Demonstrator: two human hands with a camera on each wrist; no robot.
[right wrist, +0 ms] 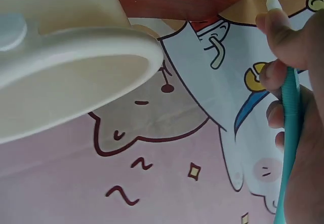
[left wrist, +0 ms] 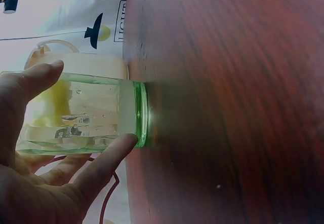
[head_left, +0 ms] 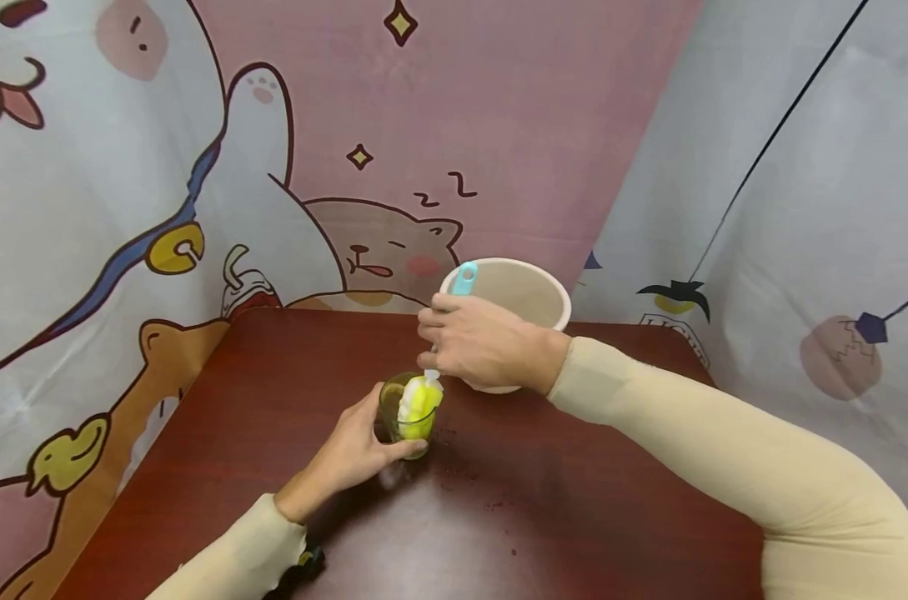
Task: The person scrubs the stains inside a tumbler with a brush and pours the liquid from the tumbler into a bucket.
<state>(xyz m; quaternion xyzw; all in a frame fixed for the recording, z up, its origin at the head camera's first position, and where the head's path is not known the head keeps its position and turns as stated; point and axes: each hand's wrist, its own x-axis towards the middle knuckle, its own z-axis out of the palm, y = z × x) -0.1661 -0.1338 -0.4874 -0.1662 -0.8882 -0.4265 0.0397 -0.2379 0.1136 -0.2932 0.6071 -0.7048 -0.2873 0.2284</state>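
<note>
My left hand (head_left: 354,443) grips a clear green-tinted glass (left wrist: 101,112) from its left side, thumb on one side and fingers on the other. In the left wrist view the glass's thick base is at the table surface. My right hand (head_left: 484,340) holds a cup brush by its teal handle (right wrist: 291,112), which sticks up above the fist. Below that hand the brush's yellow and white sponge head (head_left: 419,404) is down inside the glass mouth. Through the glass wall the yellow sponge shows near the top part, with drops on the glass.
A cream bucket (head_left: 524,287) with a handle stands at the back of the dark red table (head_left: 604,475), behind my right hand. Small wet spots dot the wood beside the glass. A dark object (head_left: 309,562) lies by my left sleeve. Cartoon-print cloth (head_left: 499,125) hangs around the table.
</note>
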